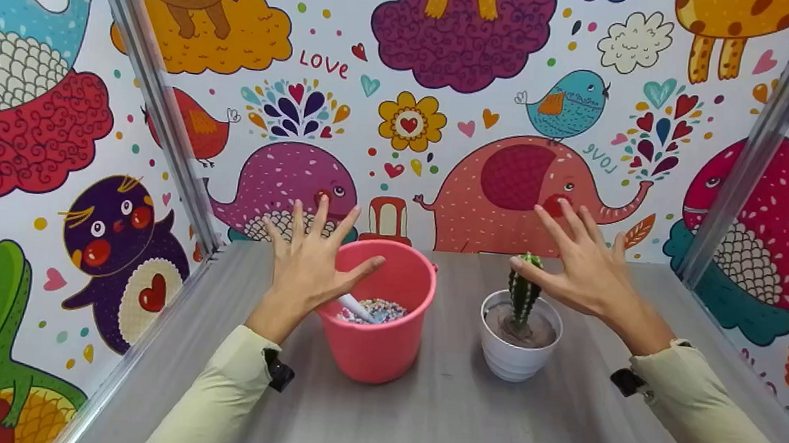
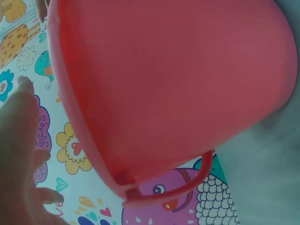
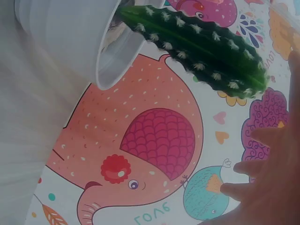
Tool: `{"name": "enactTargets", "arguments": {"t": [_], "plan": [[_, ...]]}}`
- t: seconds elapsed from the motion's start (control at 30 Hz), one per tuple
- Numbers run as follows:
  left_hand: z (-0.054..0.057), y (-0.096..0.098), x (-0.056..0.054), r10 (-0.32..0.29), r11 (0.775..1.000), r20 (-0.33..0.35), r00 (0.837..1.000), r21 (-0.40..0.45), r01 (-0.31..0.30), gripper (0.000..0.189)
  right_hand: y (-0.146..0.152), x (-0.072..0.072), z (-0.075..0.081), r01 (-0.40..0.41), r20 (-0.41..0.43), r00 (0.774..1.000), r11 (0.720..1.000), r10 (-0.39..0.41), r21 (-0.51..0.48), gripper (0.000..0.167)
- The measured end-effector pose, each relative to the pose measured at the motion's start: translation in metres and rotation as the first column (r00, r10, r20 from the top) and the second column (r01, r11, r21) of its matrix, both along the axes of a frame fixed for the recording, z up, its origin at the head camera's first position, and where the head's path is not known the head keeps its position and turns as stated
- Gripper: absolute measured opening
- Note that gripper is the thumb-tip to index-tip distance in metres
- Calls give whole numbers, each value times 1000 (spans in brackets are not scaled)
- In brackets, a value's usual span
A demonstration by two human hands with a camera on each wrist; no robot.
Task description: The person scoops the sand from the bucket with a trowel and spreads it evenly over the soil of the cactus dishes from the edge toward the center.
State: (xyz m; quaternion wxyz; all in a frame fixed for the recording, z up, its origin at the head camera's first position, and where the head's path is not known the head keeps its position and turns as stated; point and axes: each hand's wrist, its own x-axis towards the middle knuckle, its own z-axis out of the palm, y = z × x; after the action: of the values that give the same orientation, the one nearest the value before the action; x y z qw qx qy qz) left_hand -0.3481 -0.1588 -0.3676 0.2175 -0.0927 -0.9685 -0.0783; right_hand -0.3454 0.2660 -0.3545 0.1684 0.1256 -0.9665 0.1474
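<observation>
One splayed left hand [image 1: 309,262] near pink bucket [image 1: 372,352], one splayed right hand [image 1: 586,274] near cactus [image 1: 522,300]

One bucket [image 1: 372,352], one pot [image 1: 514,360], one cactus [image 1: 521,300] (and two hands [image 1: 309,260] [image 1: 586,274])

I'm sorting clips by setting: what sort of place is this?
Probably a small indoor booth set up for tabletop work: walls printed with cartoon animals, upright metal posts and a grey tabletop suggest it.
</observation>
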Motion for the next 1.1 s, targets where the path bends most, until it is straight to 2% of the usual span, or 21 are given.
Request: {"name": "enactTargets", "arguments": {"t": [0.23, 0.47, 0.83, 1.0, 1.1], "plan": [[-4, -2, 4, -33, 999, -42, 999, -22, 33, 96, -8, 1, 0, -38, -83, 996, 999, 36, -23, 98], [-9, -6, 12, -81, 997, -61, 995, 5, 82, 85, -18, 6, -3, -84, -154, 985, 996, 78, -30, 96], [-13, -10, 18, -153, 988, -8, 988, 2, 153, 72, -42, 14, 2, -160, -276, 952, 985, 135, -69, 90], [-16, -12, 18, -184, 983, -34, 982, -28, 183, 58, -58, 16, 1, -212, -321, 928, 977, 192, -27, 89], [-18, -14, 17, -191, 981, -26, 981, -30, 190, 53, -68, 19, 0, -238, -339, 915, 971, 221, -10, 88]]}}
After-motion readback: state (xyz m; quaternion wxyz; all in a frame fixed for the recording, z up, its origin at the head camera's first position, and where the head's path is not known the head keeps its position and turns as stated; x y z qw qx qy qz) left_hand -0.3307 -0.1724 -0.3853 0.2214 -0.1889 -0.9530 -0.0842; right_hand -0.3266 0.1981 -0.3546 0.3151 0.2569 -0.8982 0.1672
